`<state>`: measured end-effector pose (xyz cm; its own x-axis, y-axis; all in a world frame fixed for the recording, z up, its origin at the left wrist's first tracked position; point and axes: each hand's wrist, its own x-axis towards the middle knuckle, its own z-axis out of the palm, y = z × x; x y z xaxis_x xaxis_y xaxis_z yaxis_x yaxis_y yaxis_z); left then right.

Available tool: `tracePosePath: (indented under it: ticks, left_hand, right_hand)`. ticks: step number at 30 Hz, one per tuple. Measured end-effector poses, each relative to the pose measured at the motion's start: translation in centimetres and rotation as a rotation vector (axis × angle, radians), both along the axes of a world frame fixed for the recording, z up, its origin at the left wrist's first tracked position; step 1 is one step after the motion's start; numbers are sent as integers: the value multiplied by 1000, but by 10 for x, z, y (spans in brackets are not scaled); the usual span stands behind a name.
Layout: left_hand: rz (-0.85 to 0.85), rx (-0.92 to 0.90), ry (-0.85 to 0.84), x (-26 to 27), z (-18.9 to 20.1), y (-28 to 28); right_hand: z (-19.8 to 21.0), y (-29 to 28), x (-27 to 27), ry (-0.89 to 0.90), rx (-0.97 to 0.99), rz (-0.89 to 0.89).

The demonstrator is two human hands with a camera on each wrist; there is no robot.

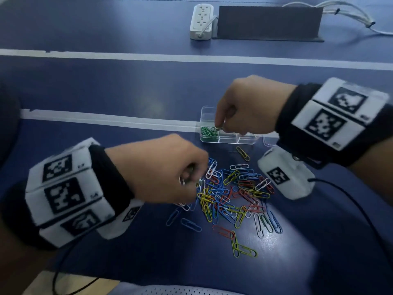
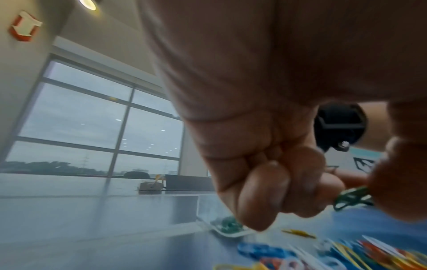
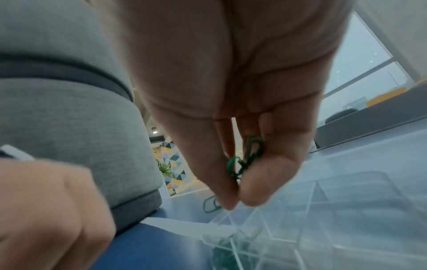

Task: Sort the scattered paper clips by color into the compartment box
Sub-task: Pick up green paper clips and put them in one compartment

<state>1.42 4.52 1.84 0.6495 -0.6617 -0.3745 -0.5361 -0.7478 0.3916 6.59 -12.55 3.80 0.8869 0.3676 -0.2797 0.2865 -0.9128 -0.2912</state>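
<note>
1. Two hands are working at once: my right hand (image 1: 244,107), right of centre in the head view, is hovering over the compartment box (image 1: 246,139), its grip narrowed to a pinch on a small bunch of green clips (image 3: 248,155) between thumb and fingertips.
2. My left hand (image 1: 159,169) is curling low at the left edge of the mixed pile (image 1: 229,194), lower centre of the frame; its grip is holding a few green clips (image 2: 351,197) against the thumb, as the left wrist view shows at its right edge.
3. The box's leftmost compartment is already holding green clips (image 1: 209,132); the compartments beside it look bare, so I judge the sorting is at an early stage, still on green.
4. Next, as I read it, the right pinch needs opening straight above that green compartment, low enough that the clips are not bouncing over the divider.
5. Then the left hand's clips are wanting the same trip, or a handover.
6. Most clips, blue, yellow, red and white, are lying tangled on the blue worktop (image 1: 106,92), just below the box.
</note>
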Motion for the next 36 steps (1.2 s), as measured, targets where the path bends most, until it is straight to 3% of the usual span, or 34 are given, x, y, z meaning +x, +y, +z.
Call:
tracePosePath:
  ticks: [6,12,26,36]
  left_hand:
    - [207,-28,-148,44,7,-10]
    - [359,-92,-176,69,1,-14]
    - [396,-160,-151,69,-3,-22]
    - [447,-270,-41,62,-5,-17]
  right_hand:
    - [1,24,9,-10,-97,25]
    - [2,23,12,45,49,-74]
    - [9,20,11,242,351,-300]
    - [2,13,9,274,410,-286]
